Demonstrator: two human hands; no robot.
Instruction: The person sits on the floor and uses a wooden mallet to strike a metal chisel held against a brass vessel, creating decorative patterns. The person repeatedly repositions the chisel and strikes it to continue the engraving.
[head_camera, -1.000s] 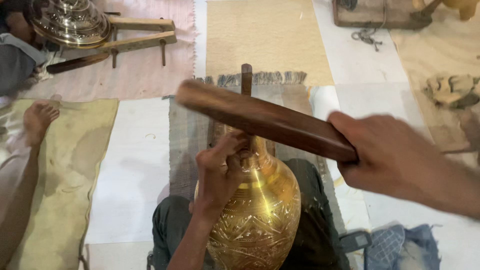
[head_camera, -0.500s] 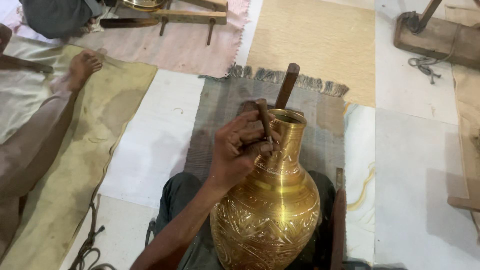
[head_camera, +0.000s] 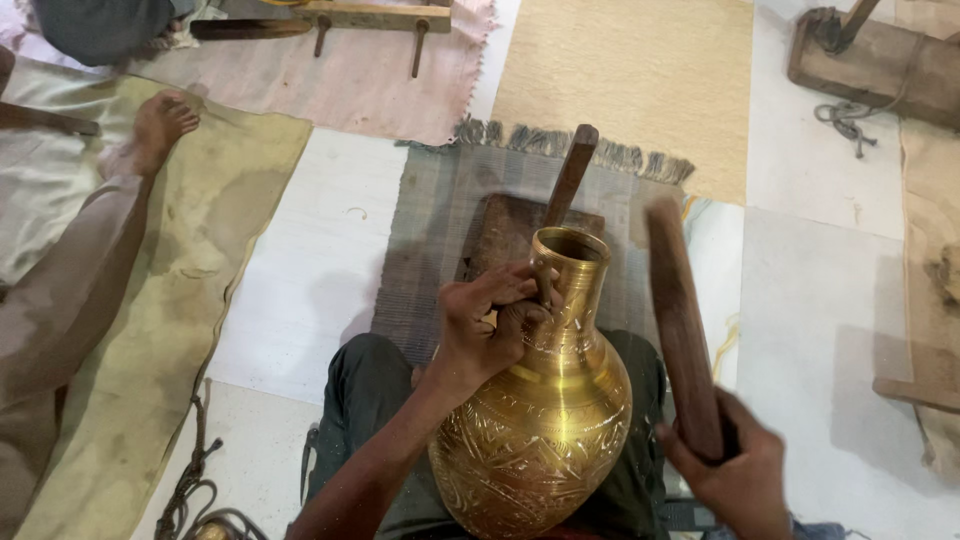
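That brass vase (head_camera: 535, 420) is a looker: fat round belly covered in engraved zigzag and leaf-type patterns, a smoother shiny shoulder, then a narrow neck flaring out to an open mouth. It's sitting upright in the person's lap, between the dark trouser legs, over a grey fringed mat (head_camera: 440, 230). The left hand (head_camera: 487, 322) is wrapped around the neck just below the rim, fingers curled shut, pinching what looks like a small tool against the metal, though I can't make out what it is. The right hand (head_camera: 738, 478) has a closed fist on the lower end of a long dark wooden stick (head_camera: 682, 340), which stands nearly upright just beside the vase, not touching it. A wooden block (head_camera: 505, 232) with a handle (head_camera: 570, 175) poking up lies on the mat behind the vase mouth. Compared with half a second ago, the big change is that the stick and right hand are back in view on the right; they were out of sight then. The left hand's grip on the neck looks the same, and the vase hasn't budged. Someone else's bare foot (head_camera: 160, 122) rests on a yellowish cloth (head_camera: 190, 300) off to the left.
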